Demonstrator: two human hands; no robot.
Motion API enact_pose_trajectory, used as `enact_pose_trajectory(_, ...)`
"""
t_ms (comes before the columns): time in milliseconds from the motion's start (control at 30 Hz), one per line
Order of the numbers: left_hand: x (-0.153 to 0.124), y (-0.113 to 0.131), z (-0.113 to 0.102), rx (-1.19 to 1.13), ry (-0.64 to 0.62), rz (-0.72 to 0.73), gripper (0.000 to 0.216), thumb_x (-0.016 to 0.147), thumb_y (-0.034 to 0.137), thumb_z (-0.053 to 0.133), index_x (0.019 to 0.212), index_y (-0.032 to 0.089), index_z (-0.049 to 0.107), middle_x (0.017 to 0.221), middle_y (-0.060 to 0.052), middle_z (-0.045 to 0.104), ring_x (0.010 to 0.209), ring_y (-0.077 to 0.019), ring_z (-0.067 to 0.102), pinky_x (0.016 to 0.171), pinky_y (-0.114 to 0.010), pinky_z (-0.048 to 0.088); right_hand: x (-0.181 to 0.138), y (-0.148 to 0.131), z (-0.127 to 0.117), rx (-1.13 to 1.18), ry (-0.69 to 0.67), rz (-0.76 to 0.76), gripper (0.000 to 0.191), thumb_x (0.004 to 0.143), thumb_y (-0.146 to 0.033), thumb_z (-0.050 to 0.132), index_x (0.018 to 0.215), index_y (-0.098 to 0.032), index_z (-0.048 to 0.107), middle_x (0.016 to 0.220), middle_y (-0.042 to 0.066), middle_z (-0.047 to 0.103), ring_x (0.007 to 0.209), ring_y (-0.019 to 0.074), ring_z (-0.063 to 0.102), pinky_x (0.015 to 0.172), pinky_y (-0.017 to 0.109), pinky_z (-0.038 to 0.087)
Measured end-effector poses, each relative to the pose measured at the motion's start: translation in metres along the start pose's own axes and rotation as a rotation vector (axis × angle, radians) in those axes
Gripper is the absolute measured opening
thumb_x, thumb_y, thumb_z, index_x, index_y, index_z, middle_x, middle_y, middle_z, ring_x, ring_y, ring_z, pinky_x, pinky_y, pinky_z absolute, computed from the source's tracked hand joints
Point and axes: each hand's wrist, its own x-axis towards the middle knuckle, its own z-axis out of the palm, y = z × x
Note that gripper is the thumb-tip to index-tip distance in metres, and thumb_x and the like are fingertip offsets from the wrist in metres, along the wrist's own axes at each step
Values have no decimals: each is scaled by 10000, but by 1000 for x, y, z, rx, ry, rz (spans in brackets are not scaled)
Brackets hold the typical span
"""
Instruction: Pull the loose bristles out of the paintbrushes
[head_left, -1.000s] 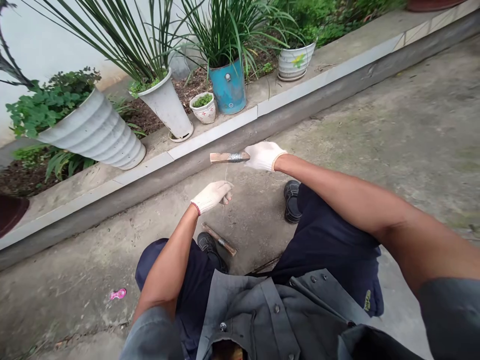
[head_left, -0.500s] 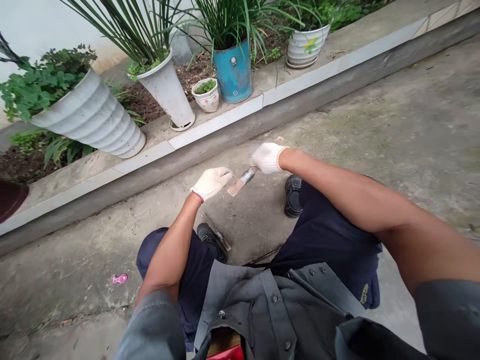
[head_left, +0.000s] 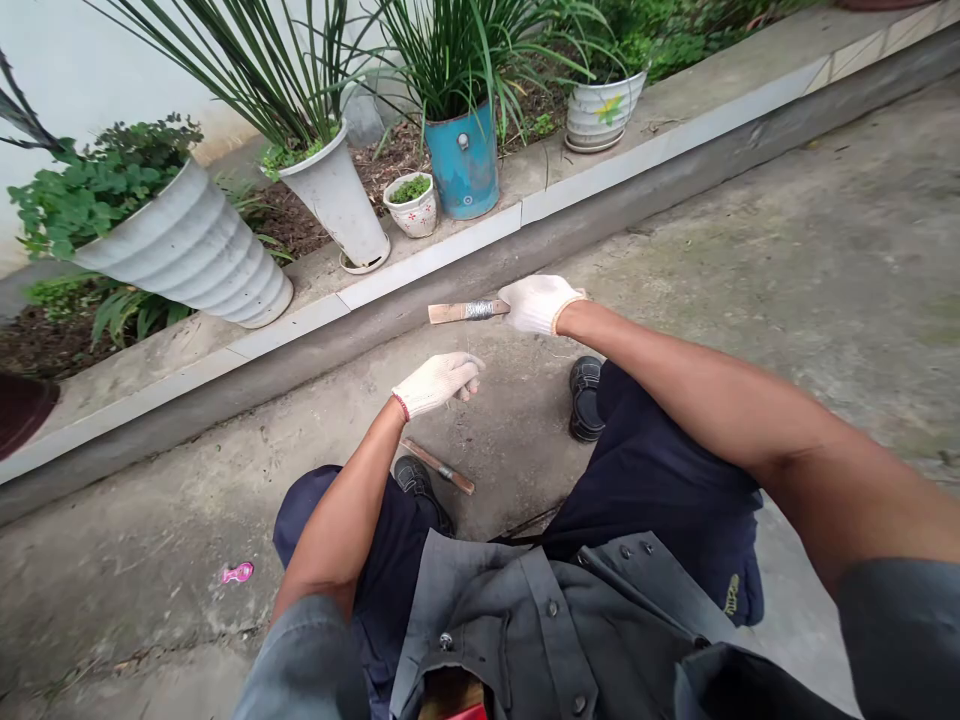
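My right hand (head_left: 538, 304), in a white knitted glove, is closed around one end of a flat wooden stick (head_left: 445, 313). Silvery wire (head_left: 478, 310) is wound in a tight coil round the stick's middle. The stick's bare end points left, nearly level in the view. Lower and to the left, my left hand (head_left: 441, 384), gloved too, has its fingers pinched together; the thin wire strand at its fingertips is very faint. A second wooden stick (head_left: 437, 465), also with a wrapped band, lies on the ground by my left shoe (head_left: 414, 478).
A raised concrete border (head_left: 431, 262) runs across ahead of me. On it stand a leaning ribbed white planter (head_left: 199, 250), a tall white pot (head_left: 337, 205), a small pot (head_left: 412, 210), a blue bucket (head_left: 463, 170) and a white pot (head_left: 604, 110). A pink object (head_left: 238, 573) lies at left.
My right hand has turned the stick from slanting down-left to nearly level, its bare end swinging up and left. My left hand has moved slightly down and right, below the stick.
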Motion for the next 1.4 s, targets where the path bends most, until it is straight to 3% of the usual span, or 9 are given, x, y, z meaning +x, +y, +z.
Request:
enact_pose_trajectory(100, -3, 4, -4, 153, -2, -30, 305, 971, 337, 483, 1131, 169, 682, 797, -12, 704, 593, -118, 622, 569, -217, 476, -2, -4, 3, -99, 7, 31, 315, 881, -197, 595, 1135, -151, 776, 1034, 197, 764, 998, 321, 711, 825, 380, 466)
enact_pose_trajectory(233, -7, 9, -15, 317, 128, 27, 328, 964, 402, 469, 932, 192, 719, 748, 6, 692, 586, -121, 594, 567, -220, 439, -10, -12, 7, -194, -35, -51, 299, 905, -137, 555, 1075, -74, 792, 1067, 252, 749, 1069, 348, 689, 905, 425, 443)
enact_pose_trajectory(400, -8, 11, -30, 322, 279, 26, 303, 932, 399, 508, 898, 183, 717, 711, 5, 683, 620, -133, 598, 590, -227, 423, -16, -12, 11, -197, -159, -361, 258, 861, -157, 617, 1058, -132, 781, 1046, 178, 758, 994, 276, 674, 880, 367, 430)
enact_pose_trajectory(500, -6, 9, -32, 256, 341, 21, 304, 924, 417, 551, 907, 162, 716, 777, -17, 712, 670, -136, 607, 618, -223, 440, -18, -7, 7, -140, -212, -409, 258, 873, -227, 603, 1058, -172, 774, 988, 130, 763, 864, 224, 670, 768, 318, 418)
enact_pose_trajectory(700, -1, 4, -16, 17, 308, 38, 349, 985, 414, 483, 981, 132, 688, 822, -75, 728, 660, -148, 657, 648, -246, 516, -17, -1, -4, -6, -27, -260, 342, 921, -434, 577, 1084, -198, 764, 990, 141, 770, 837, 243, 692, 689, 312, 425)
enact_pose_trajectory(867, -2, 4, -1, 20, 185, 13, 309, 979, 345, 487, 1143, 157, 669, 870, -42, 736, 683, -128, 682, 658, -228, 536, -7, 0, -3, -1, 12, -26, 346, 912, -364, 585, 1139, -176, 766, 1017, 184, 773, 963, 304, 716, 773, 348, 476)
enact_pose_trajectory(1067, -2, 4, 7, 91, 44, 21, 272, 968, 314, 481, 1123, 175, 655, 847, -18, 727, 659, -125, 671, 643, -225, 515, -10, -6, -1, -86, -2, 25, 327, 869, -209, 604, 1147, -161, 768, 1047, 195, 770, 1007, 335, 718, 819, 393, 493)
enact_pose_trajectory(1267, -9, 12, -8, 436, 202, 48, 336, 979, 390, 456, 811, 207, 683, 696, 5, 665, 630, -149, 588, 596, -249, 410, -19, -7, 7, -245, -103, -204, 277, 876, -138, 579, 1057, -110, 786, 1045, 212, 757, 1005, 301, 693, 855, 383, 455)
enact_pose_trajectory(1400, -13, 17, -16, 466, 256, 88, 297, 952, 359, 502, 829, 199, 720, 747, 9, 692, 721, -159, 600, 653, -256, 403, -19, 2, 12, -147, -291, -402, 260, 801, -168, 650, 1023, -170, 786, 949, 119, 760, 835, 219, 657, 746, 322, 416)
